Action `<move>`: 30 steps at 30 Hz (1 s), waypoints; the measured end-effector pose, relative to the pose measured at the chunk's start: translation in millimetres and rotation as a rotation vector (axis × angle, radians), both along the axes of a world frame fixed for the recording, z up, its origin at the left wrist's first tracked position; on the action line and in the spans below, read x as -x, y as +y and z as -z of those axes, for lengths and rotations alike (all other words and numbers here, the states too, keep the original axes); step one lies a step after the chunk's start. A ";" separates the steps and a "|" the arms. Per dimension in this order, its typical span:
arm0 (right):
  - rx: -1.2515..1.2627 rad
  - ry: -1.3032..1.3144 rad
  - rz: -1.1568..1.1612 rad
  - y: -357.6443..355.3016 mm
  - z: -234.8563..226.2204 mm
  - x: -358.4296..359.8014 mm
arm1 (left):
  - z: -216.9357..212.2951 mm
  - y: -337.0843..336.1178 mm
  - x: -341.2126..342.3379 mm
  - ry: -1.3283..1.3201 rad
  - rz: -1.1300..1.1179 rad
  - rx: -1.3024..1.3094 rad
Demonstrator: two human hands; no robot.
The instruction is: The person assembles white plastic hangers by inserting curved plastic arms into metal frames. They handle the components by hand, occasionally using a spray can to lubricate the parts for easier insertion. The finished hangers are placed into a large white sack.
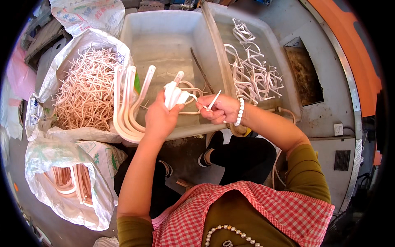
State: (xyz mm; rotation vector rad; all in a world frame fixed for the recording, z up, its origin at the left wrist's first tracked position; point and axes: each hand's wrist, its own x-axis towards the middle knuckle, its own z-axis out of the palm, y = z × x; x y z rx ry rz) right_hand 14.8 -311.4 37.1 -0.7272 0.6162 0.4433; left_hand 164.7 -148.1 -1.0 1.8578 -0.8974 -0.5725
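Note:
My left hand (159,117) is closed around a soft-looking white bundle (174,96) over the near part of a large tub. A pale rod end pokes up above the bundle. To its right my closed right hand (220,109), with a white bead bracelet at the wrist, grips a thin white stick (214,100) that sticks up between the fingers. A narrow white strand (192,96) runs from the bundle to my right fingertips. Several pale pink bent bars (123,109) rest at the tub's near left corner, beside my left hand. Pale loops (190,88) show behind the bundle.
Water stands in the grey-white tub (160,17). A second tub (284,53) at the right holds a tangle of white bent pieces (259,78). On the left is an open sack of short pale sticks (88,86), with a sack of curved bars (72,181) below it.

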 end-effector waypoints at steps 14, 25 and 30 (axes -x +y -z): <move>1.496 -0.478 0.007 15.7 -12.8 8.6 | 0.8 -1.4 -13.1 0.371 -0.034 0.156; 0.194 -0.447 -0.495 74.9 11.6 34.4 | -0.7 -9.6 3.3 0.049 -0.019 0.105; 0.829 -0.787 0.305 68.3 -84.1 0.4 | 10.9 -7.6 -13.9 0.470 -0.138 0.313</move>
